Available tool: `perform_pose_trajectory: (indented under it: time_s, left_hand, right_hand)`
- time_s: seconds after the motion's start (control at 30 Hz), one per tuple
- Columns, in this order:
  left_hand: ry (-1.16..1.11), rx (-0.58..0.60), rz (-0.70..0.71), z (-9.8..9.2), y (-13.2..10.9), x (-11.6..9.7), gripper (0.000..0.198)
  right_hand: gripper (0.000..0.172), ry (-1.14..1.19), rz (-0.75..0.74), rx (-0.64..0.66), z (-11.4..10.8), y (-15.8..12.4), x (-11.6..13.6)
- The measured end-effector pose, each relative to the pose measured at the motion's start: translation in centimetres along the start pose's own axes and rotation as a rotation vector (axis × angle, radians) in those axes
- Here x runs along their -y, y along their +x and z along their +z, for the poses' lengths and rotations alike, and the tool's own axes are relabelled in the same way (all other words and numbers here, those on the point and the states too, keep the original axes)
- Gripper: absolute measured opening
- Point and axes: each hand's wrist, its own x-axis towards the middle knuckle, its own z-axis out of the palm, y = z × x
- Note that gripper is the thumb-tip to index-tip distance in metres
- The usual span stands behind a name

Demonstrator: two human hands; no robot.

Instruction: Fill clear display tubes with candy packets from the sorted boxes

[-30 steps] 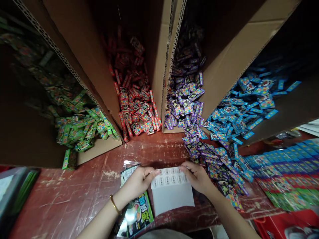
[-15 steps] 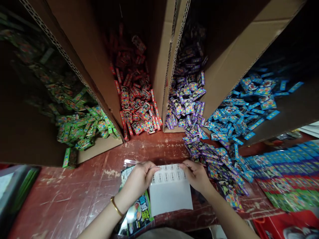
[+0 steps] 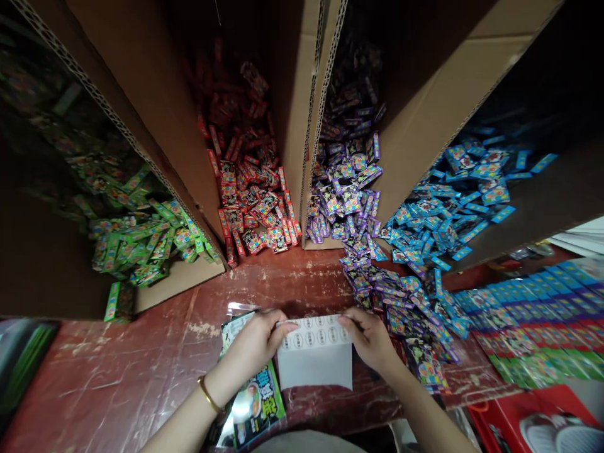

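Note:
A white sticker sheet (image 3: 315, 355) with rows of round labels along its top lies on the red tabletop (image 3: 141, 371) in front of me. My left hand (image 3: 257, 343) pinches the sheet's top left corner with closed fingers. My right hand (image 3: 370, 338) pinches the top right corner the same way. Under my left wrist lies a glossy green printed pouch (image 3: 257, 406), partly hidden by the hand.
Four cardboard boxes lie open toward me, holding green packets (image 3: 141, 239), red packets (image 3: 250, 201), purple packets (image 3: 346, 195) and blue packets (image 3: 453, 201). Purple packets spill onto the table at right. Rows of stacked packets (image 3: 533, 327) lie at far right, a red bag (image 3: 542, 425) below.
The view shifted slightly left. The sheet's visible lower part looks shorter now. Both hands keep their pinch on the sheet's top corners.

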Motion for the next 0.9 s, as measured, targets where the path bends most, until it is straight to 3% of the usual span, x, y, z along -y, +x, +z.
perform_pose_trajectory:
  time_s: [0.3,0.47,0.67,0.73,0.83,0.9]
  left_hand:
    - [0.013,0.069,0.017,1.9,1.3,1.6,0.017]
    - [-0.056,0.109,0.005,2.7,1.8,2.4,0.024]
    - [-0.097,0.188,0.033,2.1,1.3,2.6,0.039]
    - [-0.077,0.176,0.043,2.0,1.3,2.7,0.037]
    - [-0.009,0.11,0.038,2.3,1.5,3.0,0.03]
    - [0.039,0.065,0.028,2.8,1.6,3.2,0.024]
  right_hand:
    - [0.03,-0.103,-0.021,-0.006,0.9,-1.8,-2.6]
    - [0.031,-0.148,-0.034,-0.037,1.1,-2.4,-3.4]
    - [0.034,-0.153,-0.024,-0.03,1.1,-1.9,-3.6]
    - [0.032,-0.182,-0.029,-0.014,1.1,-2.0,-3.6]
    - [0.022,-0.343,-0.015,-0.091,1.1,-2.9,-3.9]
    - [0.034,-0.47,0.028,-0.148,1.2,-3.9,-4.3]
